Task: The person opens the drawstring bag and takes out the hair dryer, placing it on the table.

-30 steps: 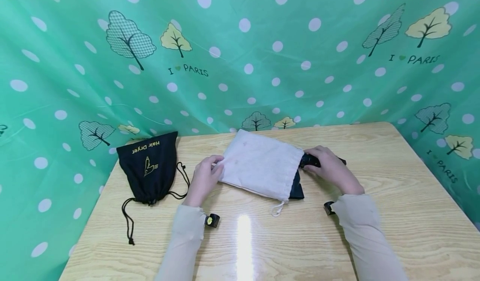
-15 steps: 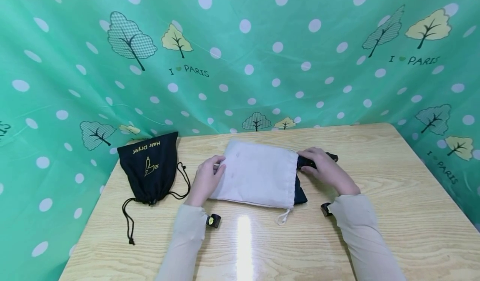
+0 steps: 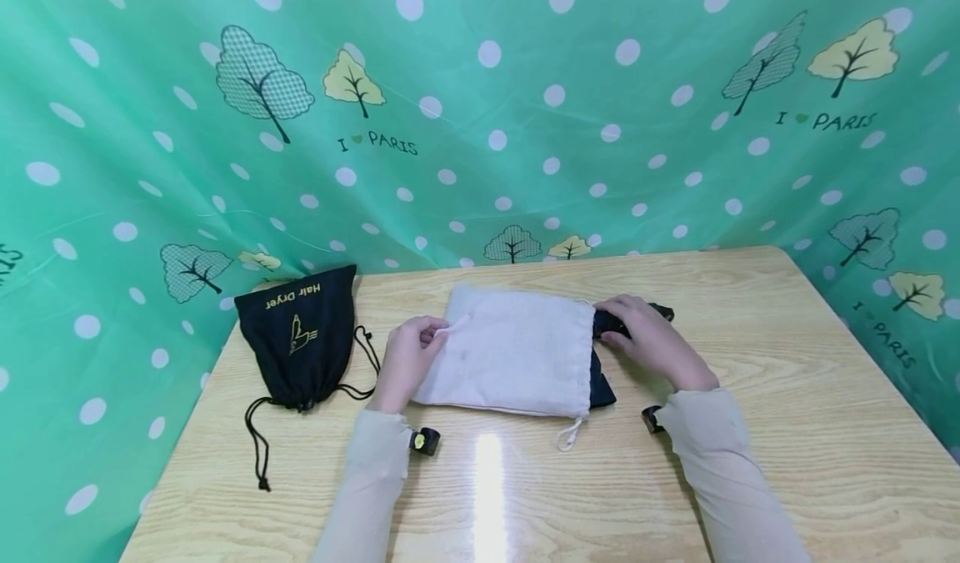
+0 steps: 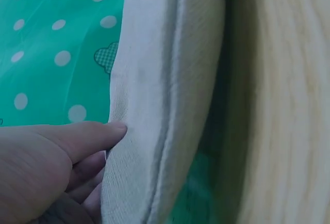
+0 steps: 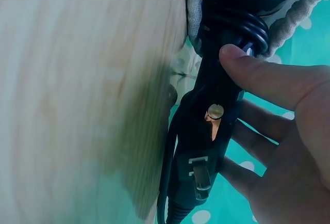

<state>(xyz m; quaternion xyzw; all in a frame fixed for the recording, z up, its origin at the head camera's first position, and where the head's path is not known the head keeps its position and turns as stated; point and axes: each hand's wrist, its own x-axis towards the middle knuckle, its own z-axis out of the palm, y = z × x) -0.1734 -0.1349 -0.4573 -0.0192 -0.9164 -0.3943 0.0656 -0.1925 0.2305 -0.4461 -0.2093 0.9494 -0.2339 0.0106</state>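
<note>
A white cloth drawstring bag [image 3: 517,350] lies flat in the middle of the table, its gathered mouth facing right. My left hand [image 3: 411,354] pinches a fold of its closed end, thumb [image 4: 111,133] on top in the left wrist view. From the mouth sticks the black handle of a hair dryer [image 5: 209,126], with a switch, a gold-coloured button and a coiled cord [image 5: 242,25] at the bag's opening. My right hand [image 3: 656,339] grips this handle between thumb and fingers. Another dark part [image 3: 600,384] shows at the mouth below it; the rest is hidden inside the bag.
A black drawstring pouch [image 3: 303,338] printed "Hair Dryer" lies at the left, its cords [image 3: 258,438] loose on the wooden table [image 3: 570,505]. A white cord loop [image 3: 570,436] hangs from the bag's mouth. A green dotted curtain [image 3: 480,171] stands behind the table.
The bag has turned and come down toward me, its mouth now slightly further left. The right hand has moved a little left with the handle. The left hand now pinches up a fold.
</note>
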